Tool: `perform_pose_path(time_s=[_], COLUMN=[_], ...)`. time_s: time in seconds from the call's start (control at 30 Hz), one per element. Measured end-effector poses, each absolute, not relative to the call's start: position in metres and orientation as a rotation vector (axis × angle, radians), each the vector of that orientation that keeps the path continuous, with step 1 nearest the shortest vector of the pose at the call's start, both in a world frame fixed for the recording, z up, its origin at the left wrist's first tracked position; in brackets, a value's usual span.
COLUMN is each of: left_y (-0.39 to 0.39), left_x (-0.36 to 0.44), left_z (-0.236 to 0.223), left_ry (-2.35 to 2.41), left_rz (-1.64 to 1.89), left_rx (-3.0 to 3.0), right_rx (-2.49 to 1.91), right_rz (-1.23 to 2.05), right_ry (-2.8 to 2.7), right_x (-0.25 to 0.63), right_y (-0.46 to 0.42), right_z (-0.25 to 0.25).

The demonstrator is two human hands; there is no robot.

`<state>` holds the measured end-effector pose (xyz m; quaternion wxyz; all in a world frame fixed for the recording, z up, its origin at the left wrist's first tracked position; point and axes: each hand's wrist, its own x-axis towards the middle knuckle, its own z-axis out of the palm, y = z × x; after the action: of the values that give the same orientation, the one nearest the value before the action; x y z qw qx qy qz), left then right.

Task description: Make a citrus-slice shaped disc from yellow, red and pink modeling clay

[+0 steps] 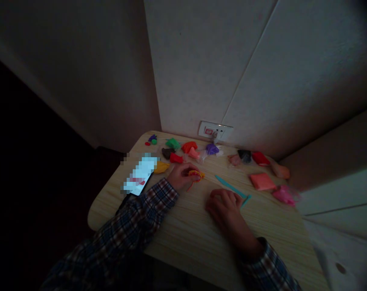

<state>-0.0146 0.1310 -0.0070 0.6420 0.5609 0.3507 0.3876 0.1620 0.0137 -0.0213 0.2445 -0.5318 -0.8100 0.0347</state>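
Observation:
My left hand (183, 176) is closed around a small orange-and-yellow clay piece (196, 174) with red in it. A thin reddish strand hangs below that piece. To the right, my right hand (227, 206) is low over the table with its fingers curled inward. Whatever its fingertips pinch, if anything, is hidden. Just beyond it lies a teal clay-modelling tool (230, 185), and a second teal tool (246, 201) crosses near its end, close to the right fingers.
Bags of coloured clay line the table's back, among them green (173, 143), purple (212, 149) and salmon (262, 182). A lit phone (143, 176) lies left, beside a yellow packet (161, 167). Behind the wooden table (183, 230), a wall socket (215, 130) holds a plug.

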Motion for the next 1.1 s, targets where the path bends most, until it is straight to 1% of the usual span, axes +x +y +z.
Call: perform_pose_path(time_s=[0.53,0.83,1.1], left_y=[0.130,0.129,0.127], left_x=[-0.016,-0.016,-0.014], left_z=[-0.007,-0.009,-0.010], left_ry=[0.798,0.785,0.759], left_rz=[0.878,0.851,0.783], left_rx=[1.267,1.254,1.244], right_rx=[-1.482,-1.484,-1.677], right_rz=[0.095,0.229,0.066], right_ry=[-2.216,-2.221,-2.031], right_x=[0.160,0.157,0.181], right_y=[0.014,0.012,0.033], right_z=[-0.019,-0.015,-0.021])
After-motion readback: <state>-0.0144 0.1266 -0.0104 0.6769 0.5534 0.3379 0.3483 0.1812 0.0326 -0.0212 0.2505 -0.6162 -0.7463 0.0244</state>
